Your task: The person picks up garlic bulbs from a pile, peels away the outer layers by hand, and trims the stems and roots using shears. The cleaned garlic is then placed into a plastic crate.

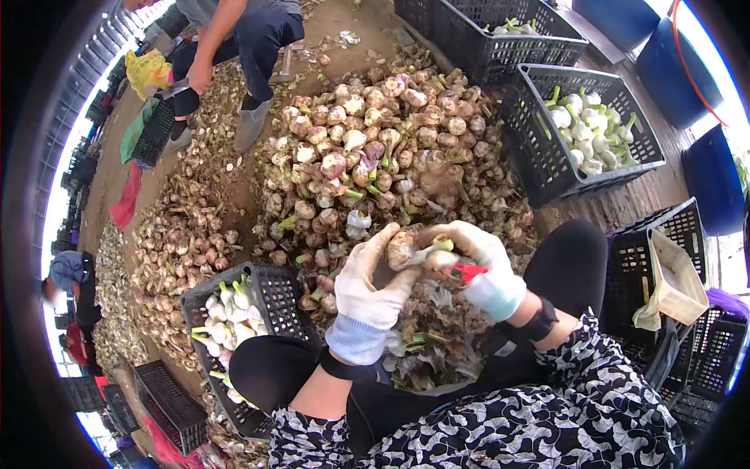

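Note:
My left hand (369,285), in a white knit glove with a blue cuff, is closed around a garlic bulb (402,250) with brownish outer skin. The bulb's pale green stem (430,250) points toward my right hand (484,262), also gloved and closed at the stem end. A small red object (469,272) shows at the right hand's fingers; its kind is not clear. Below both hands lie loose peelings and cut stalks (433,336). Just beyond them rises a large heap of unpeeled garlic bulbs (367,148).
Black crates (590,184) with cleaned white garlic (594,133) stand at right; another crate (285,301) sits by my left knee. At far right are blue barrels (678,74) and a cream plastic basket (676,277). Another person (234,39) sits at upper left.

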Demonstrator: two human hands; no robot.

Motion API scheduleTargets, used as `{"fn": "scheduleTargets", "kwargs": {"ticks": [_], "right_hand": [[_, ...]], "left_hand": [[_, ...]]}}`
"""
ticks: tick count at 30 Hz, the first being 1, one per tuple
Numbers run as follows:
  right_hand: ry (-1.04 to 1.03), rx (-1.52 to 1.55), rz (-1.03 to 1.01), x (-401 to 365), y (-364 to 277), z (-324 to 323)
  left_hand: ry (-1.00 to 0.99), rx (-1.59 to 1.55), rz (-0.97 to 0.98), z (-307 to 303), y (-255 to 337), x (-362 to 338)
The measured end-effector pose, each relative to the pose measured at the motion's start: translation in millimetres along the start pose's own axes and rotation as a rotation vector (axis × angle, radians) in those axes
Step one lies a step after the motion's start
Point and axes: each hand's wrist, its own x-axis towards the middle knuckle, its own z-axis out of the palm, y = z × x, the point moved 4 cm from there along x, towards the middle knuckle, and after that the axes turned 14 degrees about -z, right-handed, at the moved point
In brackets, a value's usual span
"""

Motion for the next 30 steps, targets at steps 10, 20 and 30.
{"fn": "scheduleTargets", "kwargs": {"ticks": [10, 20, 30], "right_hand": [[0.084, 0.163, 0.135, -3.3, -7.1, 8.1], [0.095, -0.027, 0.053, -1.9, -5.7, 4.8], [0.158, 0.252, 0.198, -5.0, 2.0, 9.1]], "left_hand": [[-0.003, -0.324, -0.223, -3.8, -10.4, -2.8], [0.06, -0.333, -0.249, 1.4, -2.3, -2.6], [-0.019, -0.705, -0.641, -0.2, -29.7, 4.0]]}}
